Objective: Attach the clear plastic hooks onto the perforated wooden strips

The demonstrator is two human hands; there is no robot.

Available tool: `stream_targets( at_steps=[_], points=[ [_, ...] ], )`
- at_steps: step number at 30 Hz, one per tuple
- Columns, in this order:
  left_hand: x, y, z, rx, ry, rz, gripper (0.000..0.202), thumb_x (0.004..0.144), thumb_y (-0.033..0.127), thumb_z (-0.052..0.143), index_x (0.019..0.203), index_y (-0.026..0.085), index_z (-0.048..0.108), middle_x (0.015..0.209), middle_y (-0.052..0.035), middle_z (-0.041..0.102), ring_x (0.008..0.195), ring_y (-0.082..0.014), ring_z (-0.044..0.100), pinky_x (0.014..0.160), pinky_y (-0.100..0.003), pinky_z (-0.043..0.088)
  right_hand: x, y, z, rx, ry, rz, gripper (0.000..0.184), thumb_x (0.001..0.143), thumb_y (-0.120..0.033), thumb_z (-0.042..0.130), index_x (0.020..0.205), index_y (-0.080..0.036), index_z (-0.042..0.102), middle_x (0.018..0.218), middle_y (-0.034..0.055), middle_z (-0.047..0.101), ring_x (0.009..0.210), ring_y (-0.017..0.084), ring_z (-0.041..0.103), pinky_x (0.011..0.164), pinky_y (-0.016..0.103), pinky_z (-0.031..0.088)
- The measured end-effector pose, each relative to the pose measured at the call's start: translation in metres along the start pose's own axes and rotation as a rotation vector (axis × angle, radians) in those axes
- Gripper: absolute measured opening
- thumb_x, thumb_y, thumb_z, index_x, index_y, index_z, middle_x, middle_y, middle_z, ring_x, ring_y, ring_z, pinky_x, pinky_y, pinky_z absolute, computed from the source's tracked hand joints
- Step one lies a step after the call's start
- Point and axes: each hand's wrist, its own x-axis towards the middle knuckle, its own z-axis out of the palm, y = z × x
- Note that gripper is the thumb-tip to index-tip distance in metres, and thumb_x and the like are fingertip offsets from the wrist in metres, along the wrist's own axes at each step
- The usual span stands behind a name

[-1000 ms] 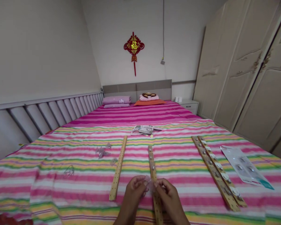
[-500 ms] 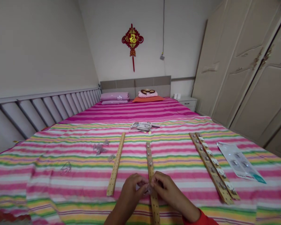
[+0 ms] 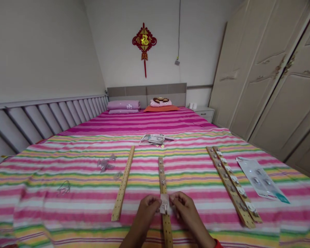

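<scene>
A clear square adhesive hook [image 3: 164,204] with a small metal hook on its front lies over the middle perforated wooden strip [image 3: 167,227]. My left hand [image 3: 147,207] is closed at its left edge, thumb and fingers pinching it. At the opposite edge, my right hand [image 3: 183,203] has its fingertips pinched together on the same square. Farther up that strip sit three similar hooks [image 3: 161,170] in a row. To the left lies another perforated wooden strip [image 3: 123,186] with no hooks on it.
Two strips lined with hooks [image 3: 229,182] lie on the right, beside a clear blister package [image 3: 262,179]. Loose clear hooks [image 3: 104,164] and thin wire-like pieces [image 3: 64,187] are at left. More packaging [image 3: 155,139] rests farther up the striped bedspread [image 3: 88,210].
The hands have spread slightly apart, and the clear hook, mostly covered by fingers before, now shows flat across the middle strip. The camera view has shifted a little.
</scene>
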Motion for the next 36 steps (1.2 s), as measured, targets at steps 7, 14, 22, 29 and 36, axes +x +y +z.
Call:
stream_targets(
  at_steps=[7,14,22,29,36],
  points=[
    [0.02,-0.011,0.012,-0.078,0.087,-0.013,0.024,0.051,0.04,0.066,0.051,0.019,0.054,0.043,0.0063,0.045,0.046,-0.0097,0.04,0.053,-0.025,0.034,0.011,0.02,0.002,-0.008,0.03,0.049,0.043,0.063,-0.061,0.065,0.057,-0.021,0.049,0.04,-0.0092,0.04,0.034,0.008,0.032,0.038,0.023,0.022],
    [0.036,-0.024,0.012,-0.058,0.091,-0.016,0.021,0.049,0.036,0.067,0.05,0.019,0.054,0.044,0.0051,0.049,0.047,-0.0112,0.045,0.053,-0.026,0.036,0.031,0.025,0.001,-0.22,0.12,-0.082,0.03,0.064,-0.044,0.061,0.051,-0.022,0.044,0.049,-0.0062,0.041,0.053,0.013,0.039,0.052,0.026,0.032],
    [0.052,-0.029,0.008,-0.03,0.097,-0.065,0.014,0.049,0.029,0.064,0.051,0.019,0.054,0.043,0.0049,0.052,0.046,-0.0117,0.049,0.052,-0.026,0.039,0.041,0.037,0.0,-0.351,0.111,-0.097,0.024,0.068,-0.04,0.051,0.054,-0.023,0.04,0.052,-0.0052,0.04,0.055,0.015,0.04,0.054,0.028,0.031],
    [0.055,-0.034,0.008,-0.016,0.091,-0.051,0.014,0.049,0.029,0.061,0.052,0.019,0.053,0.043,0.0053,0.053,0.044,-0.0114,0.05,0.05,-0.025,0.039,0.042,0.041,0.002,-0.372,0.111,-0.084,0.022,0.068,-0.039,0.047,0.055,-0.024,0.039,0.053,-0.0053,0.039,0.056,0.016,0.04,0.054,0.028,0.032],
    [0.055,-0.033,0.011,-0.005,0.107,-0.034,0.012,0.052,0.028,0.059,0.054,0.019,0.051,0.044,0.0066,0.05,0.044,-0.0105,0.048,0.048,-0.024,0.039,0.041,0.039,0.004,-0.416,0.116,-0.073,0.024,0.07,-0.041,0.047,0.055,-0.024,0.038,0.053,-0.0052,0.039,0.056,0.016,0.04,0.054,0.028,0.031]
  ],
)
